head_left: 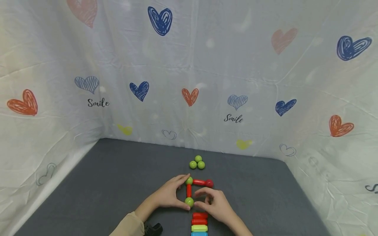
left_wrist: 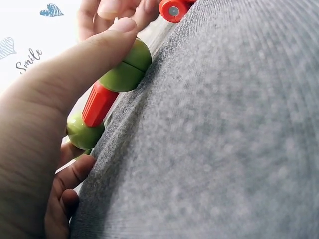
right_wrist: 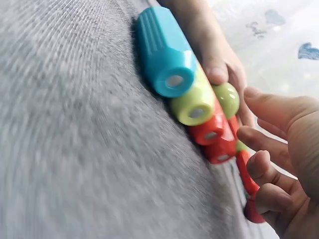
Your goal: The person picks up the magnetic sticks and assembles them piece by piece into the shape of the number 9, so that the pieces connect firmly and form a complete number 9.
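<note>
On the dark cloth lies an L-shaped build of magnetic rods and balls. One red rod [head_left: 189, 190] joins a near green ball [head_left: 189, 202] to a far green ball [head_left: 189, 180]. A second red rod [head_left: 199, 182] runs right from the far ball to a red ball [head_left: 209, 183]. My left hand [head_left: 169, 193] holds the build's left side, thumb against the near ball and fingertips at the far one. Just right of the near ball, my right hand [head_left: 217, 203] has loosely bent fingers with nothing between them, as the right wrist view also shows.
Three loose green balls [head_left: 198, 159] sit grouped beyond the build. Nearer me is a row of magnetic rods: red [head_left: 200, 215], yellow-green [head_left: 199, 228] and blue [right_wrist: 167, 55]. A black object [head_left: 153, 229] lies by the left sleeve. A heart-printed white curtain [head_left: 189, 121] borders the table.
</note>
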Action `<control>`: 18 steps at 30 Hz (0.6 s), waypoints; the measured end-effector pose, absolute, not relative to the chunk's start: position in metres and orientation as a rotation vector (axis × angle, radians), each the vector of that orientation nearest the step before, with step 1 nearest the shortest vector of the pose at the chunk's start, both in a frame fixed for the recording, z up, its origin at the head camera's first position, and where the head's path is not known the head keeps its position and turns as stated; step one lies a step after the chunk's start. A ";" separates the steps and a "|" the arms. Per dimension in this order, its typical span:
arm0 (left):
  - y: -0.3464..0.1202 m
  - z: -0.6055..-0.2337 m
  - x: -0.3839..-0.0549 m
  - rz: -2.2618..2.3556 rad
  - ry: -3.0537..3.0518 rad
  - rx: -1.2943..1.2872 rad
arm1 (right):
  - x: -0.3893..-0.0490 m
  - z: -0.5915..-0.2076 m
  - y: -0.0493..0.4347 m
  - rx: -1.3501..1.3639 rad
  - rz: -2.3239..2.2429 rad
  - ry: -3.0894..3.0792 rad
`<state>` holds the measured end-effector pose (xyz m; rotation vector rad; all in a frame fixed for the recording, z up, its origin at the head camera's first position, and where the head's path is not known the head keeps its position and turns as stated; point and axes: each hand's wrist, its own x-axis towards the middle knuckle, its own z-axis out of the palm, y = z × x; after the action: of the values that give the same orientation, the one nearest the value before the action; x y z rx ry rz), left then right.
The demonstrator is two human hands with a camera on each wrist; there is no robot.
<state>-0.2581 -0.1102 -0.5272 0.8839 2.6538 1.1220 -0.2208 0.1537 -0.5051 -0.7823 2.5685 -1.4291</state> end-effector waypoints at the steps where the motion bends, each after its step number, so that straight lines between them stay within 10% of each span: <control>1: -0.110 -0.527 -0.258 1.125 2.652 0.879 | -0.220 -0.504 0.157 -0.784 -1.431 2.574; 18: -0.108 -0.523 -0.257 1.094 2.652 0.835 | -0.212 -0.527 0.189 -0.785 -1.485 2.495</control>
<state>-0.2571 -0.1081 -0.5230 0.8352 2.6524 1.0936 -0.2119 0.1892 -0.5273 -0.7847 2.4946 -1.4851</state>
